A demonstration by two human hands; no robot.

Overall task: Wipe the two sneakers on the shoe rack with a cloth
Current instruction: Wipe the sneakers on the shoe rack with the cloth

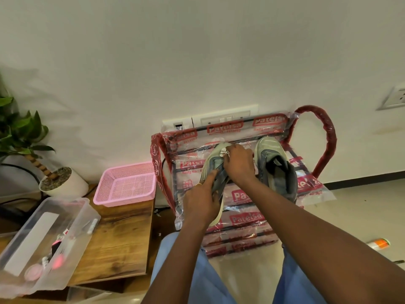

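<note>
Hands work on the left sneaker [210, 166], tilted on the shoe rack [325, 137]. The left hand [201, 200] grips its heel end and the right hand [238, 163] pinches a white cloth [225, 152] against its toe. The right sneaker [276, 163] stands just beside.

1. Reads "Patelsa", white on red patches, repeated all over the clear plastic wrap [245, 218] of the shoe rack [327, 137].
2. Reads "Redg No.:" in red under several patches on the same wrap; following digits start "4018", the rest blurred.
3. Shows "Patelsa" again, small, in ovals along the wrapped left side bar [156, 163].
</note>
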